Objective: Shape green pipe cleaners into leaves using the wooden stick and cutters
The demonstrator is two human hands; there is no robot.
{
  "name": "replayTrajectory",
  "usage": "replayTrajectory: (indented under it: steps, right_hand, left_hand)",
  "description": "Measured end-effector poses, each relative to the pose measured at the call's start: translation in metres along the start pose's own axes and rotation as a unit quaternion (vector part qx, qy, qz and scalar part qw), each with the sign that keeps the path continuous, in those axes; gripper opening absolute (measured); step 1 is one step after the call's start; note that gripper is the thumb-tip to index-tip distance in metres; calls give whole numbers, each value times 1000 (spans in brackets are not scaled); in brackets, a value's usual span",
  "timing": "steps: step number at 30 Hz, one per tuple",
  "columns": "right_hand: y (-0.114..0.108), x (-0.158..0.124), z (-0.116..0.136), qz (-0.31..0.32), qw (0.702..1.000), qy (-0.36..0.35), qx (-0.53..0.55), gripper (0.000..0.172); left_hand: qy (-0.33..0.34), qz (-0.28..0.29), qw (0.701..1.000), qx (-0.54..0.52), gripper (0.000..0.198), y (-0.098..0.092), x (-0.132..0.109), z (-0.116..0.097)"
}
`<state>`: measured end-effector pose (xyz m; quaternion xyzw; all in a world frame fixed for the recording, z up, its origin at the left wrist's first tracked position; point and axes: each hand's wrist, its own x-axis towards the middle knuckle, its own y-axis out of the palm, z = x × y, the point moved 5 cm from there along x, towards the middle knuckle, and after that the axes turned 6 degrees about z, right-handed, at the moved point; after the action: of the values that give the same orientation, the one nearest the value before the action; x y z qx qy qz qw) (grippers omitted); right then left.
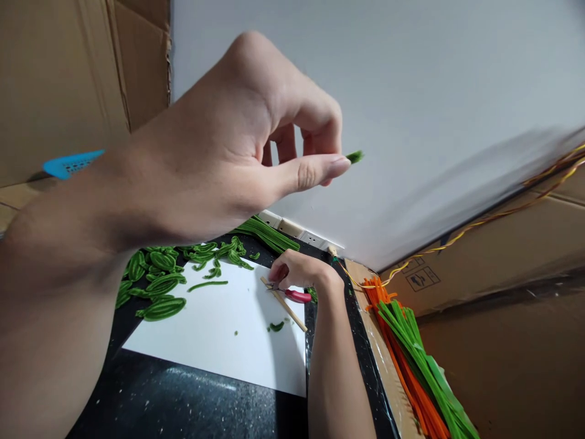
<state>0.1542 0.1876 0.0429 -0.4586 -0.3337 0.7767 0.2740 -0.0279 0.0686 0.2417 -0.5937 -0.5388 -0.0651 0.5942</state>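
My left hand (256, 128) is raised close to the camera, thumb and forefinger pinched on a short green fuzzy piece (355, 157) whose tip sticks out. Lower down, my right hand (295, 268) is at the right edge of a white sheet (201, 329), its fingers curled at red-handled scissors (298, 296). A thin wooden stick (292, 314) lies slanted under the scissors. On the sheet are a green strip (208, 285) and a small curved green piece (276, 327). Green looped leaf shapes (162, 283) are heaped at the sheet's left edge.
Long green stems (265, 233) lie behind the sheet near wall sockets (290, 227). Orange strips (411, 390) and bright green strips (420, 353) rest on cardboard at the right. Twisted yellow wires (461, 231) run along the right. A blue basket (70, 163) is at far left.
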Motion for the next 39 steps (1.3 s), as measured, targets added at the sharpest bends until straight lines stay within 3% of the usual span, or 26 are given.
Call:
replayTrajectory:
  steps: [3,5,7,9,11,13,19,22,24,29,32,36,39]
  right_hand:
    - [-18,-15,15,-65,995,-78,23,39]
    - [-36,-32,27,-155,979,-128,38,37]
    - [-55,-60,42,-282,923,-235,119,29]
    - [-65,-87,53,-339,864,-314,199,30]
    - [-69,-109,61,-357,826,-357,248,31]
    - [-70,-124,66,-360,809,-372,276,30]
    - [-69,-140,69,-371,798,-387,275,14]
    - [-69,-140,70,-356,796,-398,285,15]
    - [-69,-141,71,-356,789,-402,298,16]
    - [-67,-149,81,-358,805,-393,262,34]
    - [-65,-156,90,-385,788,-411,248,38]
    - [-66,-164,91,-477,742,-395,258,25]
    - [-66,-164,92,-478,756,-373,248,24]
  left_hand:
    - [-34,13,999,-22,34,2,-1,6]
    - [-64,38,996,-52,30,6,-1,10]
    - [-82,78,990,-86,28,11,-2,13]
    - [-100,134,980,-109,27,19,-2,15]
    - [-107,158,975,-112,29,24,-3,16]
    - [-114,171,973,-108,30,28,-3,17]
    - [-104,196,967,-125,28,32,-4,16]
    - [-112,200,965,-129,29,33,-4,14]
    - [-118,173,969,-134,30,30,-3,13]
    - [-122,-15,978,-168,25,11,-1,15]
    - [-114,-34,970,-214,23,9,-1,17]
    - [-123,-45,970,-206,25,11,-1,22]
    - [-121,-59,968,-213,25,13,-1,23]
